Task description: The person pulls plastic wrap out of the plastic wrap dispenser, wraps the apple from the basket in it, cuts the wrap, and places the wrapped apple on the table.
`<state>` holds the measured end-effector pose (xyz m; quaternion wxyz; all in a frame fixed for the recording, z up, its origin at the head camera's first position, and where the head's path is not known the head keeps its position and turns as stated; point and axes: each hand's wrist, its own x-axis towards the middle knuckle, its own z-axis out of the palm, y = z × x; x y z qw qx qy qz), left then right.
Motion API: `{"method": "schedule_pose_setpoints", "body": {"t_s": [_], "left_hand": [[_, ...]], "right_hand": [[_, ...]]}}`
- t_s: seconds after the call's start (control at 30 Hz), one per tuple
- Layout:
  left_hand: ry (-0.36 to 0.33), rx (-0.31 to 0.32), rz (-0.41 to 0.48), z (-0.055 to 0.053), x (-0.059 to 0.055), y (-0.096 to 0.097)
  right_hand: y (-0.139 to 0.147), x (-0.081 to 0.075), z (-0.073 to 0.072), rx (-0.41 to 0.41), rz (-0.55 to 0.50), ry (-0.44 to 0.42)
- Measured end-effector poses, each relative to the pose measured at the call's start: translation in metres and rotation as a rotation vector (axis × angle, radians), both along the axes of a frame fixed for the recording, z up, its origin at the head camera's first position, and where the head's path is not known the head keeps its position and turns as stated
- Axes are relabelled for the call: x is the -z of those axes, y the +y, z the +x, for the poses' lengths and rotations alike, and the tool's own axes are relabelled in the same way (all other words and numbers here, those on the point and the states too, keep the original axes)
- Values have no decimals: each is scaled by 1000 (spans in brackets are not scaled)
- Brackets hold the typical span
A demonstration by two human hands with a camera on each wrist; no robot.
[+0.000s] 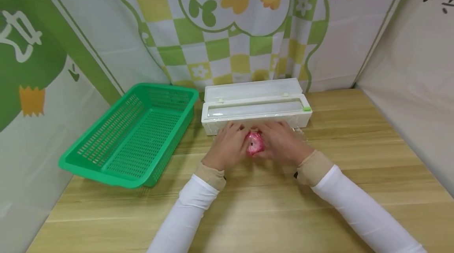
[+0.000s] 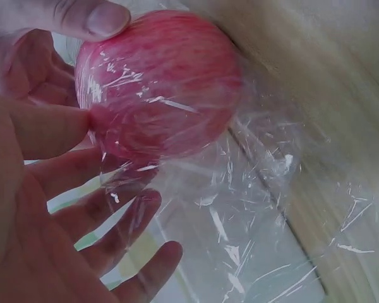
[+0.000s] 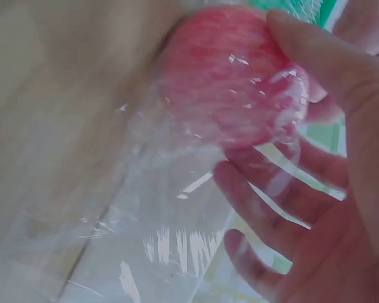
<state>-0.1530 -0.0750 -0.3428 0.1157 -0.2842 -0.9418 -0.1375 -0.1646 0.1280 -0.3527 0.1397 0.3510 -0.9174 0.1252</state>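
A red apple (image 1: 254,144) with clear plastic wrap stretched over its skin is between both hands, just in front of a white cling-film dispenser (image 1: 256,121). The left hand (image 1: 227,146) holds it from the left; in the left wrist view its thumb presses the side, with the other fingers spread below under the film. From the right, the right hand (image 1: 285,140) grips the apple, thumb on its upper side and fingers beneath in the right wrist view. Loose, crinkled plastic wrap (image 2: 259,208) trails from the apple toward the dispenser.
To the left stands a green perforated basket (image 1: 140,138) with nothing in it. The dispenser's lid (image 1: 253,89) is raised, and a small green piece (image 1: 306,108) sits at its right end. A patterned curtain (image 1: 220,48) hangs behind the wooden table (image 1: 365,174).
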Motion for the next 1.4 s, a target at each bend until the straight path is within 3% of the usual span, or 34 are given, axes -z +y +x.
{"method": "schedule_pose_setpoints", "body": {"t_s": [0.13,0.3,0.53,0.73,0.97,1.1,1.23,1.4], "left_hand": [[26,-12,47,-5,3,0],[93,18,126,-8,7,-1],[102,17,93,-13,9,3],[61,-24,78,-15,7,3],[135,-30,87,-13,8,4],[156,-23,93,-13,5,7],[147,-24,75,-16,-6,14],[108,-18,27,-25,-20,28]], "right_hand": [[-2,-4,-7,-4,-11,-59],[-4,-8,-14,45,16,-134],[0,-7,-21,54,-3,-136],[4,-11,-23,19,-108,-178],[48,-30,-34,144,-302,-325],[80,-30,-44,252,-385,-358],[102,-24,-53,333,-393,-364],[115,-16,-60,362,-386,-376]]}}
